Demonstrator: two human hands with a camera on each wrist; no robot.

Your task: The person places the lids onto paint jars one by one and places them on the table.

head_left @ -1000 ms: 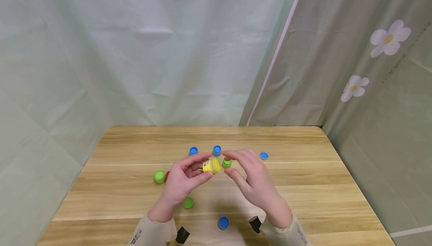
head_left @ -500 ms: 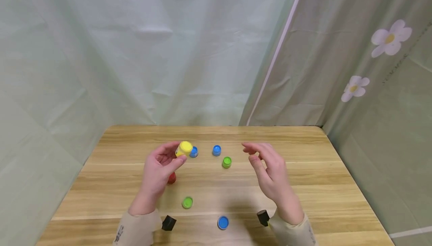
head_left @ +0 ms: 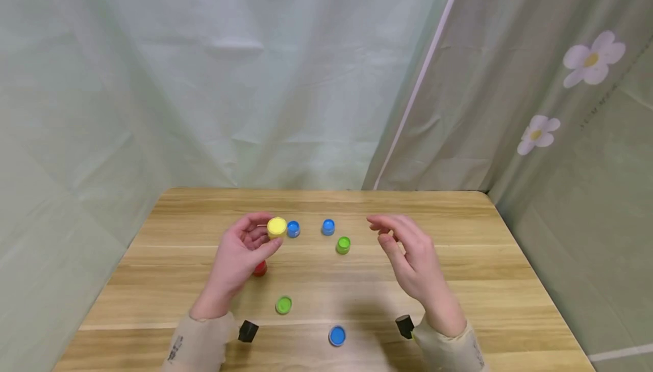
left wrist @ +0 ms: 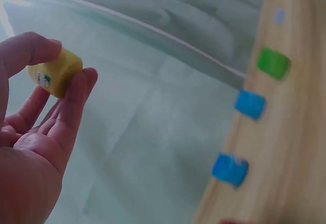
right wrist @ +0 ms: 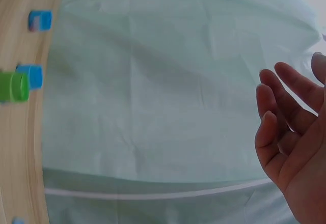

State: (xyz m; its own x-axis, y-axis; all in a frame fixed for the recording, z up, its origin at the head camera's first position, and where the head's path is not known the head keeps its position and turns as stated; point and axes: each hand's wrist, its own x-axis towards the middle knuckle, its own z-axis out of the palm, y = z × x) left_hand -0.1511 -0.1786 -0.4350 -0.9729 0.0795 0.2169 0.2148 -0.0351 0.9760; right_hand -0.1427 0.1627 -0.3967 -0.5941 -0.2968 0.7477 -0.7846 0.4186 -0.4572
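Observation:
My left hand (head_left: 269, 231) pinches a small yellow pot (head_left: 276, 227) between thumb and fingers, held just above the table at the left of a row of pots. In the left wrist view the yellow pot (left wrist: 53, 73) sits at the fingertips, its label showing. My right hand (head_left: 380, 231) hovers apart at the right, fingers relaxed and spread, holding nothing; the right wrist view shows the same empty hand (right wrist: 293, 132). Two blue pots (head_left: 293, 228) (head_left: 328, 226) and a green pot (head_left: 343, 244) stand between the hands.
A red pot (head_left: 260, 270) peeks out beside my left palm. A green lid (head_left: 283, 304) and a blue lid (head_left: 337, 335) lie nearer the front edge of the wooden table (head_left: 510, 281). Curtains close off the back and both sides.
A second ago both hands met at the yellow pot mid-table. My left hand has carried it left and farther back; my right hand has let go and drawn off to the right.

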